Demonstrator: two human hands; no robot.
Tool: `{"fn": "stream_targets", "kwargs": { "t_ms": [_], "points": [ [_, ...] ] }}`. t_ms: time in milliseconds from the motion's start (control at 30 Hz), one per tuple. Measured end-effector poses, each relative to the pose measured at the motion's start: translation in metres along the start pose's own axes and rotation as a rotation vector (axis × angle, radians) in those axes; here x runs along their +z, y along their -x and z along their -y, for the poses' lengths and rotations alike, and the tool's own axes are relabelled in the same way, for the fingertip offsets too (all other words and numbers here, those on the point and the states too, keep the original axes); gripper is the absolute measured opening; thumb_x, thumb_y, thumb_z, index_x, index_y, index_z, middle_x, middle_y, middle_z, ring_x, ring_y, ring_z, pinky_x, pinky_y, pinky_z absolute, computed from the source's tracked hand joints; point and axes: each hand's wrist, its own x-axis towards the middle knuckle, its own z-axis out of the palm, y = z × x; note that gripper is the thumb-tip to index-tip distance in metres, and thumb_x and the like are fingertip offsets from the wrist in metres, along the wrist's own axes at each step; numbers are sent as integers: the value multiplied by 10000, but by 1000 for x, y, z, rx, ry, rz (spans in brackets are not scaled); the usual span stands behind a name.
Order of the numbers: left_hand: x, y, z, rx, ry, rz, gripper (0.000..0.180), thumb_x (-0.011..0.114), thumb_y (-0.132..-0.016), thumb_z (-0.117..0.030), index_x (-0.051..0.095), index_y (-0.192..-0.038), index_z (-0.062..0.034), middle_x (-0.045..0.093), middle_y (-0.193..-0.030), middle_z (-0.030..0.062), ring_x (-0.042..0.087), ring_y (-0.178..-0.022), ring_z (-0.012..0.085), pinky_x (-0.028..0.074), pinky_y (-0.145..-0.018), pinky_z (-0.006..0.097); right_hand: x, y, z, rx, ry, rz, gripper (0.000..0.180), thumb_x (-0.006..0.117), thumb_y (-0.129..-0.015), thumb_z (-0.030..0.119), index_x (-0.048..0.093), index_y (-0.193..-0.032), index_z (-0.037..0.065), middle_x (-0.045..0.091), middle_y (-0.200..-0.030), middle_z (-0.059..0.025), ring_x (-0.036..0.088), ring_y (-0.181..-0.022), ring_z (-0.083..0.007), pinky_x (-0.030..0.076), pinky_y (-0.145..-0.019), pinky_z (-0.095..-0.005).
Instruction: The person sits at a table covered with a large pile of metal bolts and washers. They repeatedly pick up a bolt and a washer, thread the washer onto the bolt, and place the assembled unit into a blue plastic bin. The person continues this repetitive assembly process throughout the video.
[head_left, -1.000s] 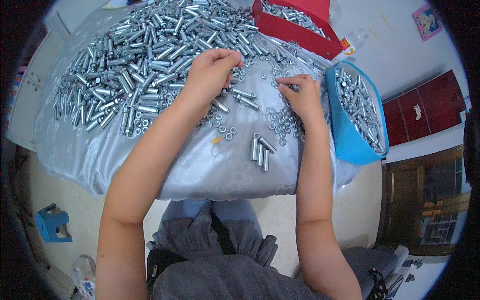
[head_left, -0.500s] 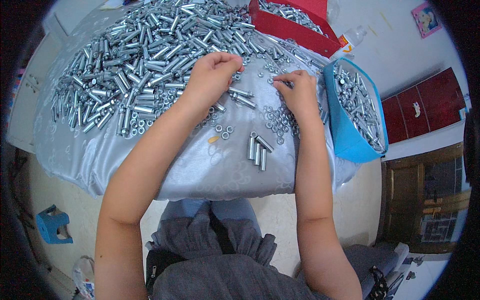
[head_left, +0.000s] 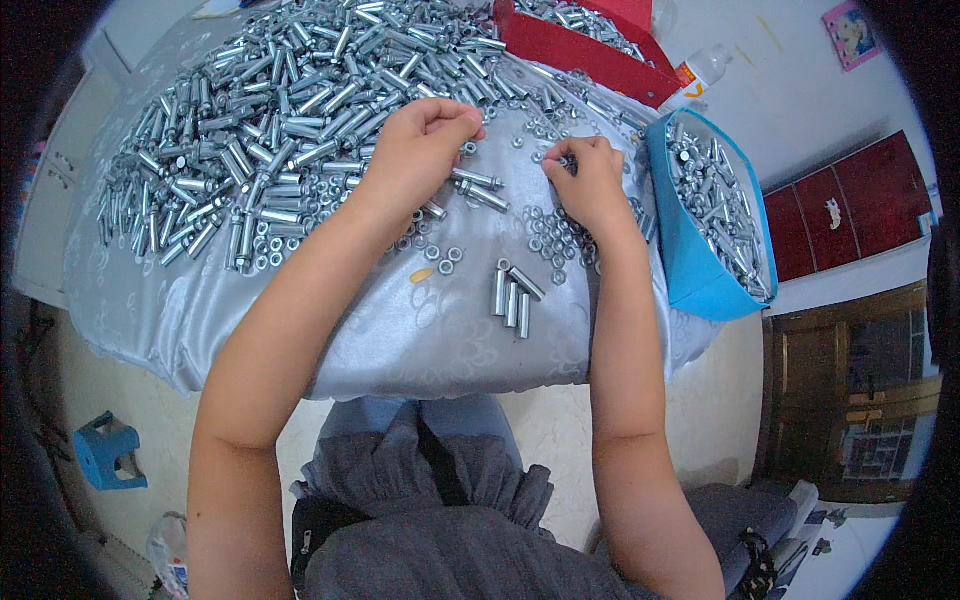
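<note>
My left hand (head_left: 425, 145) hovers at the right side of a big heap of metal expansion bolts (head_left: 290, 120). Its fingers are curled, thumb against forefinger; whatever they hold is hidden. To its right, my right hand (head_left: 588, 180) is bent down over the cloth with thumb and forefinger close together near scattered small nuts (head_left: 540, 130); I cannot make out what is between them. Beside the right wrist lies a cluster of hex nuts (head_left: 552, 238). Two bolts (head_left: 480, 190) rest between the hands. Several metal sleeves (head_left: 511, 305) lie nearer me.
A blue fabric bin (head_left: 680, 260) full of bolts stands right of my right forearm. Behind it are a red box (head_left: 590, 62) with more bolts and a clear plastic bottle (head_left: 700, 75). A shiny grey cloth (head_left: 440, 350) covers the table. A blue stool (head_left: 108, 450) stands on the floor.
My right hand has shifted slightly left, its fingertips curling further in and down. The left hand has moved only a touch upward. The view has tilted slightly.
</note>
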Motion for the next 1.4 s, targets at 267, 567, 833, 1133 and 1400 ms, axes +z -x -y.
{"fn": "stream_targets", "kwargs": {
  "t_ms": [267, 567, 833, 1133, 1400],
  "points": [
    [-1, -1, 0, 20, -5, 22, 215, 553, -827, -213, 578, -928, -25, 589, -802, 12, 410, -541, 37, 338, -482, 177, -8, 0, -4, -32, -99, -37, 165, 665, -687, 194, 678, -836, 126, 550, -928, -187, 475, -933, -325, 352, -866, -376],
    [-1, -2, 2, 23, -25, -7, 223, 550, -831, -219, 577, -945, -30, 593, -813, 13, 412, -548, 37, 345, -489, 182, -12, 2, 0, -7, -152, 65, 156, 690, -647, 169, 688, -793, 113, 551, -989, -136, 456, -965, -310, 374, -861, -370],
    [-1, -2, 4, 55, -5, 21, 210, 558, -810, -178, 582, -922, -2, 609, -814, 34, 493, -662, 61, 382, -593, 190, -13, 3, 7, -18, -278, 115, 171, 696, -652, 126, 655, -769, 8, 623, -732, -106, 570, -693, -175, 440, -649, -281],
    [2, 1, 0, 56, -4, 17, 196, 563, -800, -145, 578, -911, 16, 618, -812, 50, 544, -730, 74, 407, -653, 190, -11, 1, 7, 163, -350, 117, 142, 681, -646, 137, 665, -741, 33, 626, -670, -129, 603, -599, -214, 468, -602, -292],
    [2, -2, 7, 74, -61, 55, 200, 565, -802, -158, 571, -917, 6, 619, -801, 34, 517, -664, 53, 392, -582, 185, -12, 1, 8, 142, -316, 126, 143, 683, -648, 124, 664, -746, 21, 622, -665, -103, 582, -597, -172, 455, -584, -273]
  ]
}}
